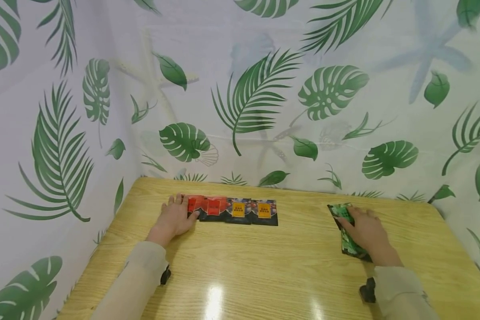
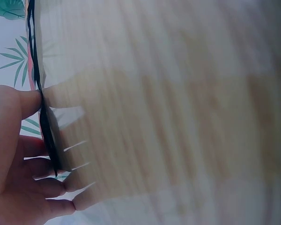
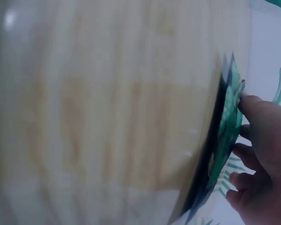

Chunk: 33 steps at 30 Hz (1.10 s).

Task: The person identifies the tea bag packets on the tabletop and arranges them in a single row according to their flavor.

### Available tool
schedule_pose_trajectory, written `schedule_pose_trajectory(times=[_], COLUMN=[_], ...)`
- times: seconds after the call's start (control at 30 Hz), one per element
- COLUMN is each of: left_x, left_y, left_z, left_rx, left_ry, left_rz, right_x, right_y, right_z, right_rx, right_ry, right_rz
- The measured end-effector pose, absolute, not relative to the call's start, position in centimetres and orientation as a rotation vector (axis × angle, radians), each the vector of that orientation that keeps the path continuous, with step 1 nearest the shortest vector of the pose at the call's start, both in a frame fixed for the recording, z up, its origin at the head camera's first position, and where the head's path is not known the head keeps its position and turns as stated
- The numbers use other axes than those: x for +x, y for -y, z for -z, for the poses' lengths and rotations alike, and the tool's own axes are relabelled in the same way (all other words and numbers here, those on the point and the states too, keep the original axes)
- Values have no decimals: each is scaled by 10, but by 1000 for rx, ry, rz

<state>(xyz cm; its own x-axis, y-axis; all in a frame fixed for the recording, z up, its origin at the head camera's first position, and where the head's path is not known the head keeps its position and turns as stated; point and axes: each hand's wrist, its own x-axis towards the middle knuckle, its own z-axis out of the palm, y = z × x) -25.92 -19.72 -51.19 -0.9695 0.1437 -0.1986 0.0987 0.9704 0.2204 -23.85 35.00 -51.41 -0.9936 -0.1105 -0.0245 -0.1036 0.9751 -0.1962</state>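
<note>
Four flat packets lie side by side in a row on the wooden table: a red packet, another red packet, a dark packet with a yellow label and a similar packet. My left hand rests on the row's left end, fingers spread, thumb at the first red packet's lower edge. To the right, my right hand pinches a green packet between thumb and fingers. A second green packet lies partly under that hand. In the right wrist view, the green packets overlap at angles.
The wooden table meets a leaf-printed cloth along its back and left sides. Dark wrist devices sit under both sleeves. Bare tabletop separates the row from the green packets.
</note>
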Motion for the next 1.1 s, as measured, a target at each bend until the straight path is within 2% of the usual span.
schedule_pose_trajectory(times=[0.6, 1.1], left_x=[-258, -260], left_y=[196, 197], left_z=[509, 509], left_rx=[187, 186], left_ry=[-2893, -2888], left_rz=[-300, -293], right_x=[-249, -248], right_y=[-296, -240], right_z=[523, 512], right_rx=[-251, -292], right_ry=[-3161, -3171], right_rz=[309, 233])
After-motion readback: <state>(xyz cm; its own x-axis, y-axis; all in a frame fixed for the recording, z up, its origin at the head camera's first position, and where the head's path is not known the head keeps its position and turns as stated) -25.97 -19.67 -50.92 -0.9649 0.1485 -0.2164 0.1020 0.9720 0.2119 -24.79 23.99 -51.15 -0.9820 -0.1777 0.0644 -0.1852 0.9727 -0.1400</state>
